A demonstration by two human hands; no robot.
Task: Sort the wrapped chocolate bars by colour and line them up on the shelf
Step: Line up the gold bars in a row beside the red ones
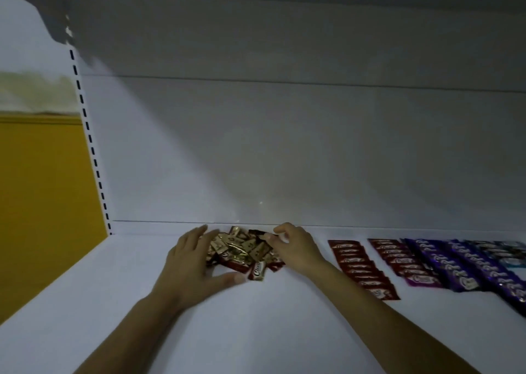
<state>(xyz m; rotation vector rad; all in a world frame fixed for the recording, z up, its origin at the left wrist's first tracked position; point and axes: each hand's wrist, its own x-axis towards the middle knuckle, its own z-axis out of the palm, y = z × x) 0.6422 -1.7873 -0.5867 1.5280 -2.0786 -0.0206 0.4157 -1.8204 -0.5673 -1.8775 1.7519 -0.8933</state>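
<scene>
Pile (242, 250) sits between spread left hand (190, 262) and curled right hand (296, 248).

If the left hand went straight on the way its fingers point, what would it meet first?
Most likely the left edge of the pile of gold and red bars, right beside the fingers of the left hand. If it cleared that, the shelf's back wall would come next; depth is hard to judge.

A white shelf (284, 331) carries a loose pile (242, 250) of gold and red bars by its back edge; red rows (360, 268), then purple rows (455, 262), lie toward its right edge.
</scene>
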